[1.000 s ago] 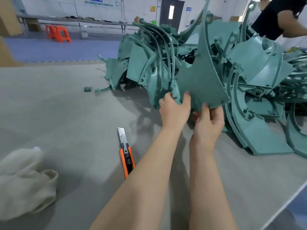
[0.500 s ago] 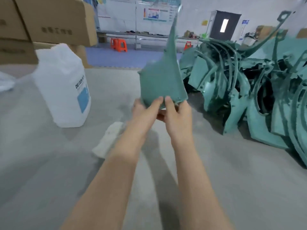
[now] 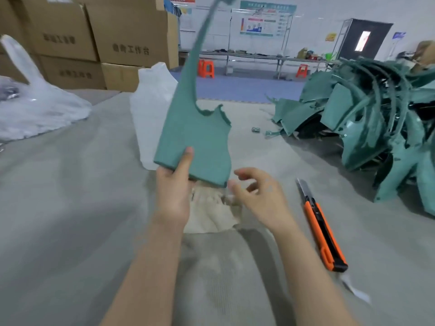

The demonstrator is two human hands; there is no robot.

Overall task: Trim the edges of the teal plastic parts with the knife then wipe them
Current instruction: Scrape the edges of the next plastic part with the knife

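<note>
From the head camera, the left hand (image 3: 173, 191) grips a teal plastic part (image 3: 195, 137) by its lower edge, thumb (image 3: 186, 158) pressed on the face turned to the camera. The part is held upright above the counter (image 3: 58, 208), its long thin tip reaching up past the top of the frame.

The right hand (image 3: 261, 194) is open with its fingers loosely spread, just beside the part's lower right corner. The blur makes it hard to tell whether a fingertip touches it.

A pale cloth (image 3: 209, 212) lies on the counter under both hands. The orange knife (image 3: 322, 231) lies on the counter to the right of the right hand, blade out and untouched.

The pile of teal parts (image 3: 376, 118) sits further right. A white jug (image 3: 150, 107) stands behind the held part, with a clear plastic bag (image 3: 35, 109) and cardboard boxes (image 3: 94, 36) to the left.
</note>
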